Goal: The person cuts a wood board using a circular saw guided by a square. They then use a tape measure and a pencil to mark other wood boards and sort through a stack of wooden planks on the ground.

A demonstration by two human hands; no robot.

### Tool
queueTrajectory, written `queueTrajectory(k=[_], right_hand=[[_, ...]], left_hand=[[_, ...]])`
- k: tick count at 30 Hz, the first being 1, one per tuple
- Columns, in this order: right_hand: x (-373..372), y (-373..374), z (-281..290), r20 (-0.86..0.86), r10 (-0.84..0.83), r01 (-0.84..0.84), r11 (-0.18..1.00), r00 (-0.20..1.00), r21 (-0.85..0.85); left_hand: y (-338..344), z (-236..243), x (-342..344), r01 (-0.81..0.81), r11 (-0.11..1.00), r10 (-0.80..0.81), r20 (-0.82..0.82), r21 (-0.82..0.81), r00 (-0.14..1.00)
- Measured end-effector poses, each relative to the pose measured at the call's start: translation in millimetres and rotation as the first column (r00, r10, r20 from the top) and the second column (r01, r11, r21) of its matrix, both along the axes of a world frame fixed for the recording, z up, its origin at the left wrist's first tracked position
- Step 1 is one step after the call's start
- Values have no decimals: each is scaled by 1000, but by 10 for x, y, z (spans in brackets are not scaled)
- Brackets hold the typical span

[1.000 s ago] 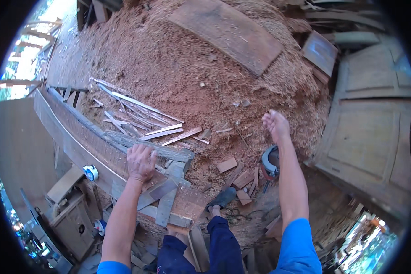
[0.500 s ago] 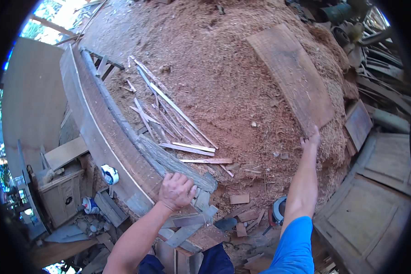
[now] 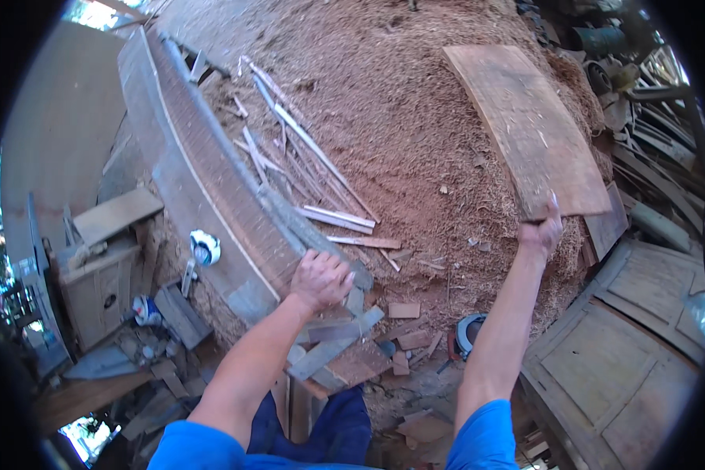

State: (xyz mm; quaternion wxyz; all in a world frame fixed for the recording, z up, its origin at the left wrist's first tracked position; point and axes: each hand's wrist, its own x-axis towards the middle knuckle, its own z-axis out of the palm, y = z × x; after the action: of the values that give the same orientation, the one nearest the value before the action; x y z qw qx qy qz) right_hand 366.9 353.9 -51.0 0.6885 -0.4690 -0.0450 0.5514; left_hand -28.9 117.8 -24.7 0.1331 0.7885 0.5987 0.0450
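My right hand (image 3: pixel 540 227) grips the near end of a wide brown plank (image 3: pixel 525 125), thumb on top and fingers beneath; the plank's far part lies over a heap of shavings. My left hand (image 3: pixel 321 278) is curled over the near end of a long wooden board (image 3: pixel 211 204) that runs away to the upper left, beside some short grey offcuts (image 3: pixel 329 352). A white round tape measure (image 3: pixel 205 247) sits on this board farther left. Thin wood strips (image 3: pixel 321 168) lie loosely to the right of the board.
Sawdust and shavings (image 3: pixel 399 94) cover the middle. Panelled doors (image 3: pixel 603 376) lie at lower right, with scrap timber (image 3: pixel 658 141) behind. A grey round-guarded tool (image 3: pixel 468 333) lies below my right arm. A small cabinet (image 3: pixel 98 298) and plywood sheet (image 3: pixel 55 125) stand left.
My right hand has reached forward and taken hold of the plank, whose near end now looks slightly raised. My left hand stays on the long board. The view has turned.
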Motion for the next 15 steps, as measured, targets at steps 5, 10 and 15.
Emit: queueTrajectory(k=[5, 10, 15], right_hand=[[-92, -1892, 1008, 142, -17, 13, 999, 990, 29], [-306, -3608, 2222, 246, -34, 67, 990, 969, -126], [-625, -4512, 2966, 499, -85, 199, 963, 862, -180]], left_hand=[[-39, 113, -26, -21, 999, 23, 51, -48, 998], [-114, 200, -213, 62, 991, -46, 140, -114, 989], [-543, 438, 110, 333, 866, -328, 80, -373, 941]])
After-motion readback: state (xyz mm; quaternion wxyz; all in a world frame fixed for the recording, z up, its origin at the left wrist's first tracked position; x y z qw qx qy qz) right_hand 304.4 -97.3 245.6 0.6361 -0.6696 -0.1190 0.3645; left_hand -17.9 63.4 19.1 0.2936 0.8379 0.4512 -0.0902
